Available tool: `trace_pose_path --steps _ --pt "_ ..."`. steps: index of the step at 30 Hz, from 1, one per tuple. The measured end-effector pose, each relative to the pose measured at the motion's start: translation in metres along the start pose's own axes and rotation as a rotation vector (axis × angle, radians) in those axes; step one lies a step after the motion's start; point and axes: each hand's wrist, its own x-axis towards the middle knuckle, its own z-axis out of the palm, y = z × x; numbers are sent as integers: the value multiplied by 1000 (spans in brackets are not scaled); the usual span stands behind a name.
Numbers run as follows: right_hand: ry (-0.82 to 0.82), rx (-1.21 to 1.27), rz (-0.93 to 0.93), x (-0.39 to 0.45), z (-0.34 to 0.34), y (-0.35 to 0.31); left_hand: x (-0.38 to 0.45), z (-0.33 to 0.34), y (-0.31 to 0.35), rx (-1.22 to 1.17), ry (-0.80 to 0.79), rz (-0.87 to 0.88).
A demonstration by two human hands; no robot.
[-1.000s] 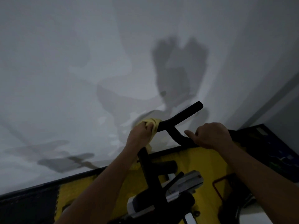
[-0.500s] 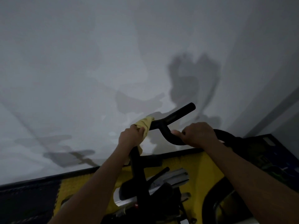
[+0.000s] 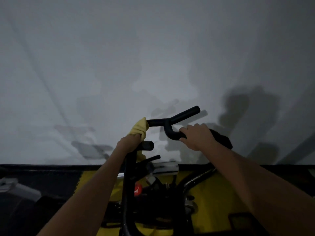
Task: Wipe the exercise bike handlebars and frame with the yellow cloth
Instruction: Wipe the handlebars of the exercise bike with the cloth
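Dim shot, looking down over the exercise bike toward a pale wall [image 3: 119,65].

Left hand [image 3: 129,143] was clenched around the yellow cloth [image 3: 139,127], cloth bunched over the left end of the handlebars [image 3: 170,123]. The cloth covered the bar where the hand gripped it, with a bit of yellow hanging below the fist. The short black stub [image 3: 147,145] of the bar stuck out just right of that hand.

Right hand [image 3: 197,137] was grasping the right curved section of the handlebars, fingers curled over the top, thumb side toward the bend. No cloth under that hand. Something dark sat just behind it on the bar; couldn't tell what.

The forked end of the handlebars pointed up and right between the two hands, bare.

Frame [image 3: 129,184]: the black post ran down from under the left hand, between both forearms. A red knob [image 3: 138,189] sat low on it, just right of the post. A grey metal bracket [image 3: 163,168] was above the knob.

Yellow floor mat [image 3: 213,201] lay under the bike, dark mat [image 3: 51,181] to the left. Hand and bar shadows fell on the wall.
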Motion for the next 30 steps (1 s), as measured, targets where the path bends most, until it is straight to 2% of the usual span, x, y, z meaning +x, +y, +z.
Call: trace_pose_path --steps 2,5,9,12,14,19,21,23,25,28,30 --pt "55 -52 22 -11 3 1 -3 4 -7 122 36 11" --pt "83 -107 77 -29 3 4 -39 4 -1 297 198 78" --pt "89 -4 186 -45 -3 14 -60 8 -4 605 267 343" --pt "91 115 223 -51 -2 19 -43 13 -23 661 258 373" --pt "107 145 241 -53 0 18 -42 18 -37 729 286 492" --pt "134 117 242 -53 3 17 -77 28 -51 932 466 620" --pt "156 116 254 -54 4 16 -79 29 -55 970 496 632" --pt "181 133 286 -57 4 13 -76 26 -57 908 513 651" --pt "195 125 321 -62 5 9 -73 24 -55 843 435 633" --pt "263 118 404 -73 7 -1 -80 20 -40 762 328 547" --pt "279 117 454 -79 7 -9 -74 19 -36 595 354 451"
